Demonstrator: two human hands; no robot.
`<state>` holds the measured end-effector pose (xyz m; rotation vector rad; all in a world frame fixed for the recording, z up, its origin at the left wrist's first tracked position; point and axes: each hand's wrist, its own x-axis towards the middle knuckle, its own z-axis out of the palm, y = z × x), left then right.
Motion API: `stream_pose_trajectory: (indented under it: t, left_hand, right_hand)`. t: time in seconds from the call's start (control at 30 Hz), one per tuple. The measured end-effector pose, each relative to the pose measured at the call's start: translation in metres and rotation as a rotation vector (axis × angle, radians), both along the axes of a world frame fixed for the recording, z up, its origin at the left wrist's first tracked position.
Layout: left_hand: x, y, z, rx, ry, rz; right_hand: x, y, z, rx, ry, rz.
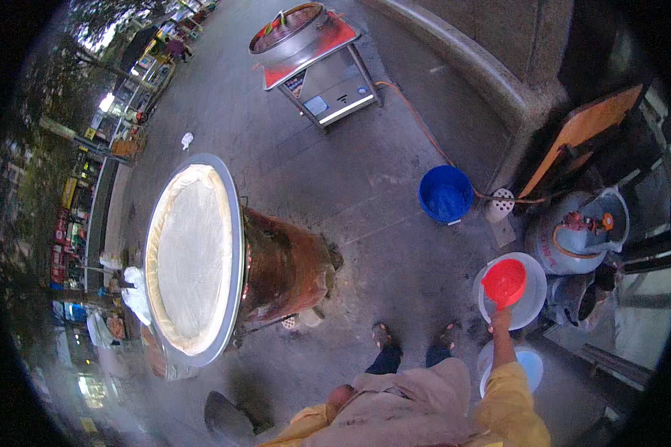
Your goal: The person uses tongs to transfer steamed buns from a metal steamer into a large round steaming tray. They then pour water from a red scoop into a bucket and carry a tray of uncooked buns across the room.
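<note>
My right hand [500,321] grips the handle of a red plastic dipper [504,280]. The dipper's bowl is over a pale plastic bucket [537,268]; whether it touches what is inside I cannot tell. Close against the apron [408,391] is my left hand [340,395], small in view with its fingers hidden. To the left, a round metal steamer pan [233,223] sits on top of a rusty drum stove [285,262]. A pale cloth [193,262] lines the pan, its edge bunched around the rim.
A blue bucket [446,194] stands on the pavement, near a perforated coal briquette [501,204]. Past it are a gas cylinder [570,240] and an orange hose [422,125] leading to a metal cart [324,84] with a round pan. Another bucket [528,369] is beside my right arm.
</note>
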<state>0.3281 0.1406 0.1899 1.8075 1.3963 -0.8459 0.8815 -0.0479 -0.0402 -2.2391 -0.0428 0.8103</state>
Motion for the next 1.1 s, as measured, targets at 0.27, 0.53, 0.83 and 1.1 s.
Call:
stream_pose_trajectory:
  t: [0.27, 0.53, 0.83, 1.1]
  left_hand:
    - [0.010, 0.016, 0.005, -0.031, 0.148, -0.011]
    - [-0.038, 0.013, 0.035, -0.086, 0.092, -0.016]
    - [-0.083, 0.047, 0.045, -0.023, -0.079, -0.101]
    - [-0.061, 0.114, 0.034, -0.083, -0.033, -0.009]
  right_hand:
    - [-0.034, -0.023, 0.033, -0.506, -0.290, 0.269]
    - [-0.024, 0.011, 0.014, -0.590, -0.035, 0.266]
    - [-0.016, 0.047, 0.007, 0.254, 0.355, -0.407]
    - [-0.052, 0.029, 0.207, 0.741, 0.516, -0.608]
